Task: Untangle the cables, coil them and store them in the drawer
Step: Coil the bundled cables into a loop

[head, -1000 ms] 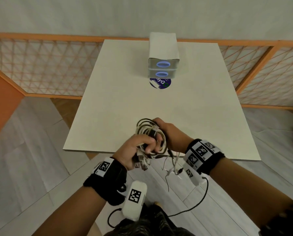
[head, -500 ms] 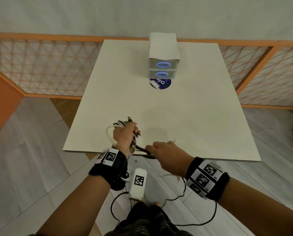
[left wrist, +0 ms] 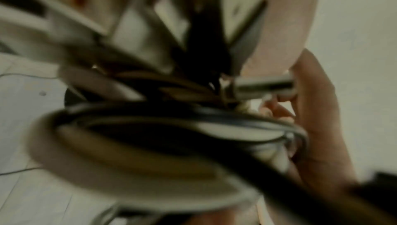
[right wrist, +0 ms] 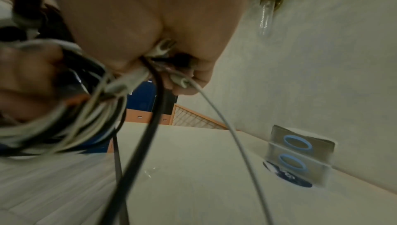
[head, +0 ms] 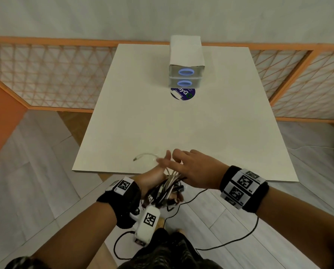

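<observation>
A tangled bundle of white and black cables [head: 169, 188] hangs between my hands at the front edge of the white table [head: 181, 129]. My left hand [head: 159, 168] holds the bundle from the left, and its fingertips are blurred. From above, my right hand [head: 191, 167] covers the bundle. In the right wrist view its fingers [right wrist: 193, 75] pinch cable ends and plugs [right wrist: 164, 48]. One white cable end [head: 143, 157] sticks out left over the table. The small drawer unit [head: 185, 74] stands at the table's far end with both drawers closed.
A round blue sticker [head: 182, 94] lies in front of the drawer unit. An orange lattice fence [head: 51, 74] runs behind and beside the table. Thin black leads [head: 240, 239] from my wrist cameras hang over the grey floor below my arms.
Half a second ago my hands were apart, the left holding the bundle and the right pulling a strand. They have come together at the table's edge, and a white end now points left.
</observation>
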Motion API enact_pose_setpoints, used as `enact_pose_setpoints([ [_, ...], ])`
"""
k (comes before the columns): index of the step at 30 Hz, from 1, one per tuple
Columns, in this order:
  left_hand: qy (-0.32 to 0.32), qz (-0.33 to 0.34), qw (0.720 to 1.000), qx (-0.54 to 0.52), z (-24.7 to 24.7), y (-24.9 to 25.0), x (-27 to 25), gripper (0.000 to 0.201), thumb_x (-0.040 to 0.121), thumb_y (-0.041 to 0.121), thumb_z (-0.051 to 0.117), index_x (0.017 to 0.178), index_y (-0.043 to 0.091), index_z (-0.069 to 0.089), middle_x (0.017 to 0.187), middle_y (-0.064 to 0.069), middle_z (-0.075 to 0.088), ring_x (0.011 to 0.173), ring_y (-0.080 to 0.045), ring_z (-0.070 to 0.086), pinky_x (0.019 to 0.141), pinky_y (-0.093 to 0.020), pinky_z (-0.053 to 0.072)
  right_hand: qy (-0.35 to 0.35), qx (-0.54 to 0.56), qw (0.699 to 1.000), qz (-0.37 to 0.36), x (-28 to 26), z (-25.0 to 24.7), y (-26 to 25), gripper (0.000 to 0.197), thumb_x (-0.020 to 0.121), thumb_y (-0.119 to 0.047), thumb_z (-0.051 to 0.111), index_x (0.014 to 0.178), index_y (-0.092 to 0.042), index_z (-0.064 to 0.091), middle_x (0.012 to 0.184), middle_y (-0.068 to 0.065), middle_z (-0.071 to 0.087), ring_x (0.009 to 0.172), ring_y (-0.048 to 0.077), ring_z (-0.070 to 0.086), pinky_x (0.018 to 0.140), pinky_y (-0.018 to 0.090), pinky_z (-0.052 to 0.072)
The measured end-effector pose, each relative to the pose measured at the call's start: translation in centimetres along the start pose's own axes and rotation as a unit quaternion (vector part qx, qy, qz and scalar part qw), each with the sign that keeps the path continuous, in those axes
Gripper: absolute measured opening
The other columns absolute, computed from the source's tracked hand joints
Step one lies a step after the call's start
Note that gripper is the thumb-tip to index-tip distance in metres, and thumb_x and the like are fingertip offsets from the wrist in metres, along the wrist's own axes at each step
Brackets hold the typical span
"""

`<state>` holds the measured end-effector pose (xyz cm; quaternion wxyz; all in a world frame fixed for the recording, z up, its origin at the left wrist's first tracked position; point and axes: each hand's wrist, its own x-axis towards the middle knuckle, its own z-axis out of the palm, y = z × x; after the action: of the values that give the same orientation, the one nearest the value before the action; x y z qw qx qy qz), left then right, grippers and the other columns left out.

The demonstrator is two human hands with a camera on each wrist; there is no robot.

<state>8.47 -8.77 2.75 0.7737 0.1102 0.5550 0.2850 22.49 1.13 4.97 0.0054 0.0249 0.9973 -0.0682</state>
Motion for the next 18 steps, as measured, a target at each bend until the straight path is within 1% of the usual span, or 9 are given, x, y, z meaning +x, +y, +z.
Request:
enact_pose_setpoints([
  [4,0.037,0.065,0.997,-0.009,1.4,-0.2,0.1,0.081,0.07,0.081,0.043,0.099,0.006,0.056,0.082,-0.011,0.059,0.055,-0.009,0.066,0.054,-0.02,0.052,-0.033,0.091,0.995,0.016,0.3,-0.6,0.1,0.075,0.076,-0.005,0.047,0.144,-0.032,0.031,0.108,0.006,0.044,0.069,0.013,0.034,0.059,0.028,0.034],
  [5,0.043,0.073,0.996,-0.035,1.4,-0.3,0.3,0.069,0.08,0.072,0.043,0.099,0.007,0.055,0.081,-0.013,0.06,0.059,-0.011,0.067,0.052,-0.02,0.051,-0.043,0.125,0.991,0.034,0.4,-0.7,0.0,0.078,0.077,-0.003,0.049,0.145,-0.033,0.027,0.11,0.005,0.043,0.073,0.012,0.034,0.063,0.026,0.031],
  [7,0.056,0.08,0.995,-0.032,1.2,-0.4,0.4,0.047,0.099,0.042,0.04,0.113,0.0,0.058,0.101,-0.027,0.065,0.082,-0.026,0.067,0.055,-0.022,0.052,-0.066,0.19,0.978,0.058,0.5,-0.8,0.0,0.084,0.078,0.001,0.046,0.146,-0.038,0.018,0.111,0.003,0.044,0.08,0.013,0.038,0.07,0.027,0.035],
  [9,0.084,0.098,0.991,-0.04,0.9,-0.3,0.0,0.034,0.1,0.008,0.039,0.124,-0.015,0.048,0.124,-0.038,0.053,0.082,-0.025,0.067,0.053,-0.013,0.049,-0.084,0.225,0.969,0.052,0.8,-0.6,-0.2,0.088,0.078,0.004,0.043,0.146,-0.042,0.012,0.11,0.002,0.048,0.091,0.019,0.047,0.081,0.034,0.043],
  [11,0.034,0.093,0.995,-0.009,0.7,-0.6,-0.6,0.036,0.098,0.012,0.037,0.112,-0.015,0.058,0.107,-0.04,0.06,0.076,-0.028,0.069,0.053,-0.018,0.051,-0.094,0.25,0.962,0.049,1.1,-0.1,-0.2,0.09,0.079,0.005,0.044,0.146,-0.043,0.007,0.118,0.004,0.053,0.104,0.024,0.052,0.091,0.04,0.045],
  [13,-0.037,0.06,0.997,-0.029,1.3,-0.6,-1.4,0.053,0.091,0.028,0.032,0.081,-0.003,0.073,0.078,-0.024,0.07,0.067,-0.028,0.069,0.058,-0.026,0.054,-0.109,0.308,0.943,0.069,1.2,0.0,-0.1,0.089,0.083,0.001,0.049,0.146,-0.041,0.002,0.125,0.008,0.054,0.106,0.025,0.056,0.092,0.037,0.047],
  [14,-0.067,0.054,0.995,-0.046,1.2,-0.6,-1.5,0.054,0.088,0.03,0.031,0.074,0.002,0.075,0.075,-0.018,0.071,0.067,-0.025,0.069,0.063,-0.028,0.054,-0.116,0.325,0.936,0.065,1.1,0.0,0.0,0.088,0.084,-0.002,0.052,0.146,-0.039,0.002,0.127,0.008,0.052,0.106,0.024,0.056,0.089,0.031,0.047],
  [16,-0.073,0.072,0.993,-0.057,1.1,-0.6,-2.1,0.045,0.086,0.03,0.039,0.079,0.005,0.076,0.081,-0.015,0.072,0.074,-0.023,0.069,0.07,-0.031,0.054,-0.124,0.319,0.939,0.037,0.9,-0.1,0.1,0.085,0.083,-0.006,0.057,0.147,-0.035,0.01,0.132,0.005,0.042,0.108,0.018,0.052,0.087,0.019,0.042],
  [18,-0.097,0.084,0.99,-0.053,1.0,-0.7,-2.5,0.04,0.083,0.033,0.053,0.093,0.0,0.073,0.084,-0.017,0.068,0.077,-0.025,0.065,0.07,-0.03,0.053,-0.129,0.283,0.95,0.017,0.8,-0.1,0.3,0.075,0.082,-0.005,0.058,0.145,-0.029,0.025,0.138,0.003,0.034,0.118,0.02,0.046,0.094,0.026,0.042],
])
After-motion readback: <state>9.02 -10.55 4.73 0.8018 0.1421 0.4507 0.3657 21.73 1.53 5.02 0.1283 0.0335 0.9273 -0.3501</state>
